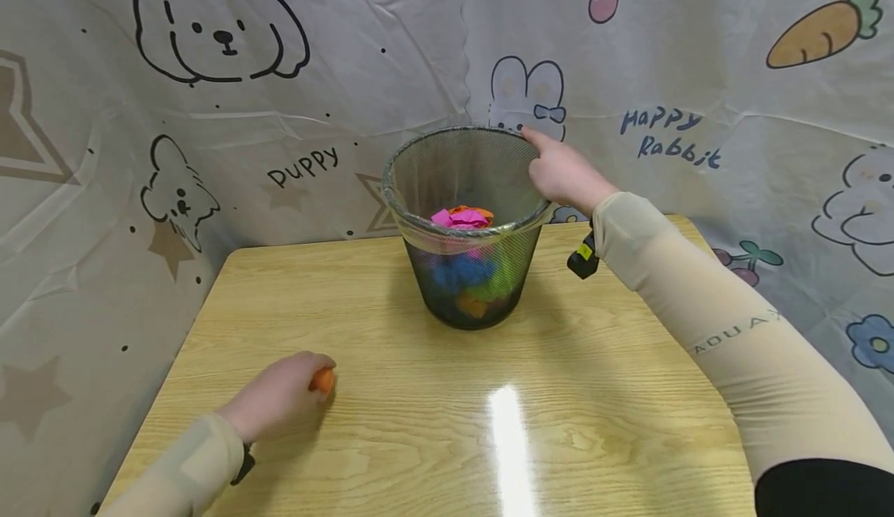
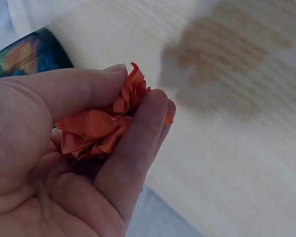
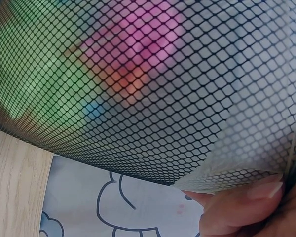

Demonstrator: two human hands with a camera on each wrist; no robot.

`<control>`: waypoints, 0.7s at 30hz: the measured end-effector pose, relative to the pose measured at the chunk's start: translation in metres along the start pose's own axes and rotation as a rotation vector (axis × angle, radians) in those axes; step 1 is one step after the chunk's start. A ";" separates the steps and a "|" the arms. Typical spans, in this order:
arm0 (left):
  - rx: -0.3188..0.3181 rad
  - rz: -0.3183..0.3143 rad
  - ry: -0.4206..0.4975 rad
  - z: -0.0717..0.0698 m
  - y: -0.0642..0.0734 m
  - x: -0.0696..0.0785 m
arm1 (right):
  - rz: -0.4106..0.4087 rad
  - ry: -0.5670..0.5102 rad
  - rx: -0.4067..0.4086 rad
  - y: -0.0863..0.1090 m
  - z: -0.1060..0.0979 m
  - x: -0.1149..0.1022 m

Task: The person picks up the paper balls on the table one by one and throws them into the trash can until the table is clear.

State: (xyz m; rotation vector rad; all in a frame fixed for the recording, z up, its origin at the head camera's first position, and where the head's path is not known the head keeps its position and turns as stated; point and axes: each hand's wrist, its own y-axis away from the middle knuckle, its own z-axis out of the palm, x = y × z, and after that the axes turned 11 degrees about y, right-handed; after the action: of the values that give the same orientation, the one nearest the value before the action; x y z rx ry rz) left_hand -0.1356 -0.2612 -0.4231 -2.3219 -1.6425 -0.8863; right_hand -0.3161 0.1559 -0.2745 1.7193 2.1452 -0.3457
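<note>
My left hand [image 1: 279, 393] is low over the left part of the table, thumb and fingers around a crumpled orange paper ball [image 2: 96, 131]. In the left wrist view the ball shows between the thumb and bent fingers. A black mesh wastebasket [image 1: 419, 268] with a clear liner folded over its rim stands upright toward the back. Inside it lie crumpled papers, with a pink one [image 1: 461, 219] on top and blue, green and orange below. My right hand [image 1: 566, 171] grips the basket's right rim, a finger along the edge; the right wrist view shows it pinching the liner's fold.
The wooden table [image 1: 594, 393] carries a bright light reflection near its front. Behind and beside it hangs a printed cloth [image 1: 391, 51] with cartoon animals and words, close behind the basket.
</note>
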 end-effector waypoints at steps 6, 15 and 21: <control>0.040 0.065 -0.042 -0.015 -0.006 0.009 | 0.005 -0.004 -0.005 0.001 0.000 0.000; 0.101 0.078 -0.069 -0.034 -0.012 0.021 | -0.005 0.001 0.000 0.001 0.000 0.002; 0.144 0.112 -0.077 -0.048 -0.013 0.023 | -0.001 -0.004 0.002 0.000 0.000 0.001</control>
State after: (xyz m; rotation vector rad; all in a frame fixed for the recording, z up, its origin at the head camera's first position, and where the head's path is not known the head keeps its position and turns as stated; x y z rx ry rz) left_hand -0.1601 -0.2593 -0.3735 -2.3488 -1.5322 -0.6416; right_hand -0.3162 0.1567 -0.2752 1.7177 2.1440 -0.3513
